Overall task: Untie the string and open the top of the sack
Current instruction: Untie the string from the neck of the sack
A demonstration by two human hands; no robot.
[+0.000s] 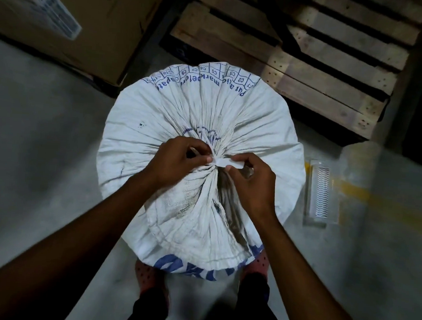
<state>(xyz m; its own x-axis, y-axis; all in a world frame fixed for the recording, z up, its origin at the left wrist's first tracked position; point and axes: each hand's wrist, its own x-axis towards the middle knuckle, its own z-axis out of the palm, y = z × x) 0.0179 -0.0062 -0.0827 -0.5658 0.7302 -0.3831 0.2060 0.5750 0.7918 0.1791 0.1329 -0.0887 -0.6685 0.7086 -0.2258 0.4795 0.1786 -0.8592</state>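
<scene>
A full white woven sack (158,111) with blue print stands upright on the concrete floor, seen from above. Its top is gathered into tight pleats at a tied neck near the middle. A flat white string (226,163) runs sideways across that neck. My left hand (177,161) pinches the string and the knot at the neck with thumb and forefinger. My right hand (251,180) holds the free end of the string between its fingertips, just right of the neck. The loose flap of the sack's mouth spreads toward me below the hands.
A wooden pallet (318,67) lies behind the sack at the upper right. A cardboard box (72,17) sits at the upper left. A clear plastic tray (321,192) lies on the floor to the right, beside a yellow floor line. My feet in red shoes (147,272) stand under the sack's near edge.
</scene>
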